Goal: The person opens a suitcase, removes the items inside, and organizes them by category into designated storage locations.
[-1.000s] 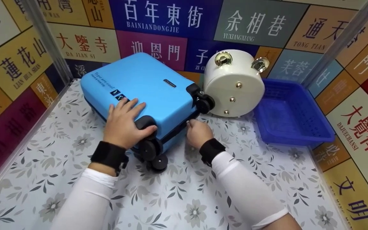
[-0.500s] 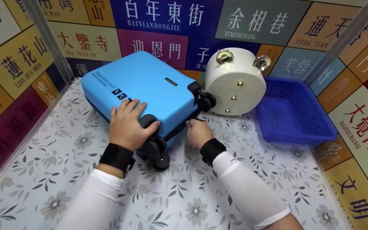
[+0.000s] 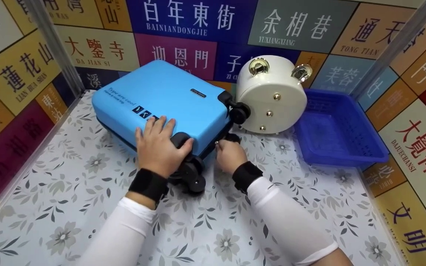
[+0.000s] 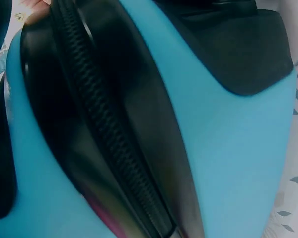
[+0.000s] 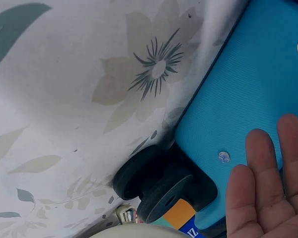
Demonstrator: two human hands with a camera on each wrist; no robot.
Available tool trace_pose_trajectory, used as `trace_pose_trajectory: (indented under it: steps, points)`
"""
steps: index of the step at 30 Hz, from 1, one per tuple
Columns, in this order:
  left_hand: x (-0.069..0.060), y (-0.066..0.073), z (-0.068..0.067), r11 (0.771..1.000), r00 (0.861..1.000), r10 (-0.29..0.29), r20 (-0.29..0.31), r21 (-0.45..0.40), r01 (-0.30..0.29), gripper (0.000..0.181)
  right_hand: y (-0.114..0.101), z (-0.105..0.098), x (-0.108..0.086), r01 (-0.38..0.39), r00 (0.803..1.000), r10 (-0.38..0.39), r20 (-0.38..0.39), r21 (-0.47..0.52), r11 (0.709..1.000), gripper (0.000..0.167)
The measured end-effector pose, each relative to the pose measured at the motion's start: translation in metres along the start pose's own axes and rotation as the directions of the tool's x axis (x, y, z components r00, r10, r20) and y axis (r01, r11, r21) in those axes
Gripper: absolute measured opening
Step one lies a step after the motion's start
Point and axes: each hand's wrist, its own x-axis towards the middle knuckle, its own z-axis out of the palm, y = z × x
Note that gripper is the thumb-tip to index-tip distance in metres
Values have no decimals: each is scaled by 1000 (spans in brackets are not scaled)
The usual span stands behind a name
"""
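Note:
A light blue suitcase (image 3: 161,96) lies on its side on the flowered surface, black wheels (image 3: 194,177) toward the person. My left hand (image 3: 161,147) rests spread on its near corner, thumb by a wheel mount. At the seam on the wheeled side, my right hand (image 3: 230,157) pinches something small, probably the zipper pull, largely hidden by the fingers. The left wrist view shows the black zipper (image 4: 104,114) running between blue shell halves. In the right wrist view, curled fingers (image 5: 263,183) are beside the blue shell (image 5: 238,84) and a black wheel (image 5: 164,188).
A round white case (image 3: 272,99) with gold feet and gold ear-like parts stands right of the suitcase, close to its far wheel. Beside it is a blue plastic basket (image 3: 342,160). Printed panels (image 3: 179,18) enclose the back and sides.
The suitcase's near wheels have swung to the right, with my left hand moving right along with them. My right hand has stayed nearly in place at the seam.

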Motion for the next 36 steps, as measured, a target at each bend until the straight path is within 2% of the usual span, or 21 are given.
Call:
trace_pose_trajectory:
  steps: [6,13,19,22,26,29,32,36]
  points:
    - [0,4,0,1000,1000,-18,4,7,18,79,-2,-2,-5,18,1000,-17,14,-10,1000,24]
    - [1,4,2,1000,1000,-25,3,-4,25,76,-2,0,-9,82,996,-81,34,-47,996,26]
    - [2,4,2,1000,1000,-27,-15,-16,27,74,-1,0,-9,58,996,-58,68,9,998,25]
    - [2,5,1,999,1000,-23,-5,-28,23,75,1,0,-9,52,996,-53,70,24,998,25]
    - [3,10,-7,1000,998,-25,60,-11,26,81,4,-1,-8,60,996,-60,66,11,998,27]
    - [4,20,-16,998,988,-54,143,26,51,89,5,-4,-6,67,995,-67,78,6,998,29]
    - [3,35,-23,997,968,-74,242,41,66,96,10,-7,-3,62,995,-62,74,1,998,29]
    - [-1,52,-26,998,937,-46,347,54,29,104,21,-14,1,23,999,-23,28,-2,1000,28]
